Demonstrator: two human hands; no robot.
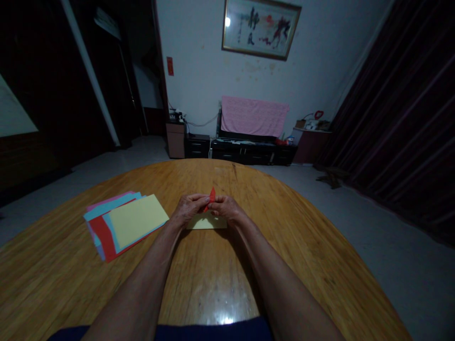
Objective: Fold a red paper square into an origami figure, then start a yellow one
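My left hand (188,207) and my right hand (226,207) meet over the middle of a round wooden table (291,227). Both pinch a small folded piece of red paper (212,195), whose pointed tip sticks up between the fingertips. Under the hands lies a small pale yellow sheet (208,221), flat on the wood. A fanned stack of coloured paper (124,222) lies to the left of my left hand, with a yellow sheet on top and red, blue and pink ones below.
Beyond the table, a low dark TV cabinet (249,150) holds a screen draped with a pink cloth (253,116). A framed picture (261,27) hangs above. Dark curtains (408,118) fill the right side, and a small stool (332,176) stands on the floor.
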